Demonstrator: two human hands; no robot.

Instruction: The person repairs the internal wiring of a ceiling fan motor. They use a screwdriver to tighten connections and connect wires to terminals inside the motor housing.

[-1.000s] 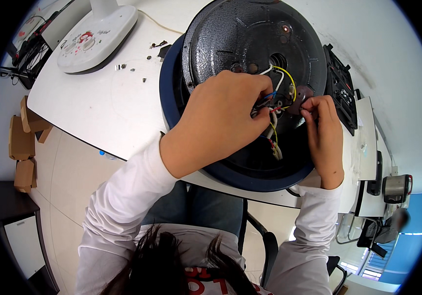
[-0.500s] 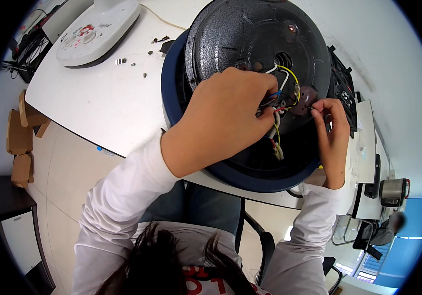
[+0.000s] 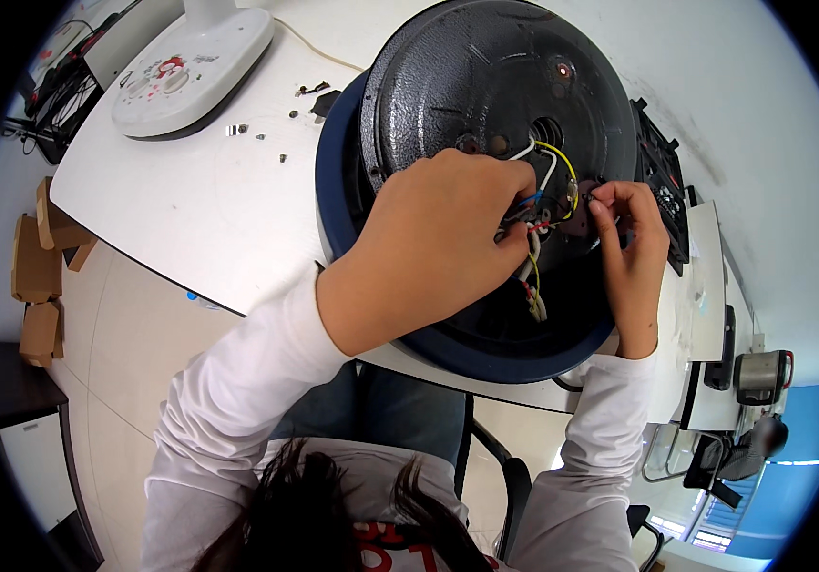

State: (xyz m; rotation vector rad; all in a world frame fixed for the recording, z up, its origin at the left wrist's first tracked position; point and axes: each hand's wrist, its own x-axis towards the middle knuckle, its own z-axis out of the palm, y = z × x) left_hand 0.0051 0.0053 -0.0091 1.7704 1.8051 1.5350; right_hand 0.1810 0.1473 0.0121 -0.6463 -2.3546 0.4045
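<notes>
A round black metal pot-like body (image 3: 448, 86) with a speckled coating lies tilted in a dark blue, ring-shaped housing (image 3: 338, 143). Yellow, white, red and blue wires (image 3: 572, 181) come out of a hole in its underside. Above that surface my left hand (image 3: 438, 238) is closed, thumb and fingers pinching the wire bundle; the fingertips are partly hidden. My right hand (image 3: 634, 229) pinches thumb against forefinger by a brownish disc (image 3: 576, 224) on the black body. Something small and dark may sit in that pinch, too small to name.
Small metal parts and screws (image 3: 283, 158) lie scattered on the white table (image 3: 162, 200). A white appliance base (image 3: 190, 81) stands at the far left. Right of the black body is a black tool case (image 3: 662, 181). Cardboard boxes (image 3: 38, 257) sit at the left.
My right hand has shifted slightly up and left along the brownish disc, still pinching. The left hand keeps hold of the wires. The black body sits slightly lower in view.
</notes>
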